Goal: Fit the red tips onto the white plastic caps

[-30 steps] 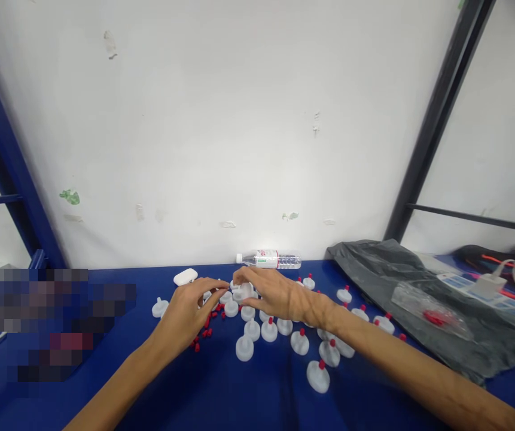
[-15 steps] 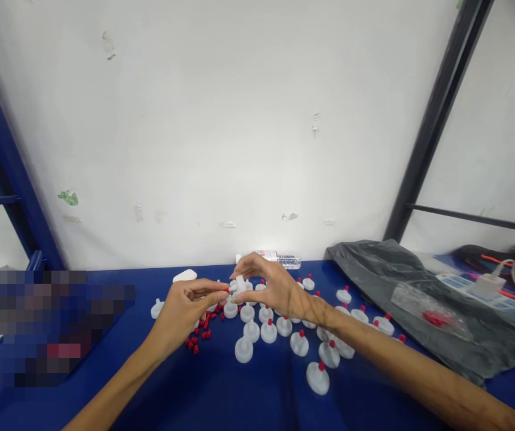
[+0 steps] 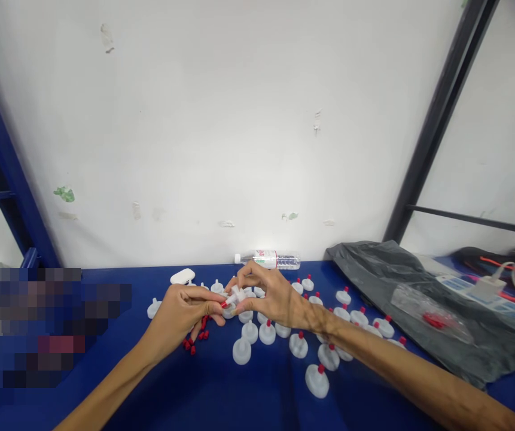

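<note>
Though between hands [image 3: 183, 310] [image 3: 277, 294], white piece [image 3: 240, 294] partly hidden

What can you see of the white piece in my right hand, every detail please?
The white piece looks like slightly translucent plastic, with a wider body and narrow stem. The right hand holds it tilted over the blue table, fingers partly hiding it. Its stem points toward the left hand, whose red cap is at the tip; how firmly fitted is unclear.

We're head-worn here, looking forward and down over the outstretched left hand [image 3: 183, 308] and right hand [image 3: 273, 299], fairly near the blue table [image 3: 203, 389], facing the white wall [image 3: 230, 131] behind.
</note>
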`<state>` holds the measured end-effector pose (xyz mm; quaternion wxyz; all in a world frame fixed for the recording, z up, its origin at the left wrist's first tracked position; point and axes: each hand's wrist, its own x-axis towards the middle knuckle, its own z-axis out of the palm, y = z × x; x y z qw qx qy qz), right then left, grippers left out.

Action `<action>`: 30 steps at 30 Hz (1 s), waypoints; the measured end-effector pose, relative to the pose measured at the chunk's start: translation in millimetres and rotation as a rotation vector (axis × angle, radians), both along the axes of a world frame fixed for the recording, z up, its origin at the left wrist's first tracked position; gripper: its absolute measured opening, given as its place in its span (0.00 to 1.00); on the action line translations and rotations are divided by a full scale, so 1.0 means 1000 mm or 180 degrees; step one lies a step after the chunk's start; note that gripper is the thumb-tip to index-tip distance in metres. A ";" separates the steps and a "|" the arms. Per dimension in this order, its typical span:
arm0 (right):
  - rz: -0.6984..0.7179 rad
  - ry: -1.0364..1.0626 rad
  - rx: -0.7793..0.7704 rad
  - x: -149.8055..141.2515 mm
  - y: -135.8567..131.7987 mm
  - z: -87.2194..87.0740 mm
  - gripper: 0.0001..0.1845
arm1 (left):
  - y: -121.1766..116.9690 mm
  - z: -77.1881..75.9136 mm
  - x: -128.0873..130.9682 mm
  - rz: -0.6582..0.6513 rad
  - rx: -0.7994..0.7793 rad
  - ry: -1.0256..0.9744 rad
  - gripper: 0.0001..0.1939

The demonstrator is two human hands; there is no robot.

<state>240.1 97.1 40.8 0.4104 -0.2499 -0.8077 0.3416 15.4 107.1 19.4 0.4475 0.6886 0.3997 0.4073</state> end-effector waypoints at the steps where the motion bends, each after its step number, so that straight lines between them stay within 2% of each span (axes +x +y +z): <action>1: -0.0014 0.0017 0.0019 0.000 0.000 -0.002 0.18 | 0.000 -0.001 0.000 -0.0008 -0.0037 -0.0007 0.13; 5: -0.0138 -0.0047 0.0175 0.001 -0.003 -0.007 0.19 | -0.003 -0.005 0.002 -0.0103 -0.0159 0.0016 0.12; 10: -0.0007 -0.0315 0.0201 0.003 -0.004 -0.010 0.17 | -0.003 -0.010 0.002 -0.0186 -0.0209 0.0300 0.14; 13: -0.0017 -0.0546 0.0483 0.002 0.002 -0.009 0.09 | 0.001 -0.011 0.002 -0.0081 -0.0016 0.0611 0.15; 15: -0.0082 -0.0673 0.0748 0.005 0.010 -0.006 0.13 | 0.004 -0.009 0.001 0.0089 0.0294 0.0869 0.18; 18: -0.0710 -0.1279 0.1252 0.016 0.022 0.000 0.18 | 0.006 -0.004 -0.002 0.0426 0.0961 0.1364 0.17; 20: -0.1273 -0.1711 0.1468 0.027 0.031 0.004 0.16 | 0.007 -0.001 -0.006 0.0566 0.1351 0.1726 0.15; 22: -0.1621 -0.1890 0.1441 0.041 0.040 0.008 0.12 | 0.008 0.000 -0.011 0.0590 0.1600 0.2044 0.14; 27: -0.2110 -0.2295 0.1264 0.065 0.055 0.013 0.04 | 0.010 -0.003 -0.016 0.0391 0.1773 0.2638 0.12; 30: -0.2293 -0.2587 0.1110 0.073 0.061 0.009 0.08 | 0.009 -0.005 -0.013 0.0301 0.1734 0.2911 0.09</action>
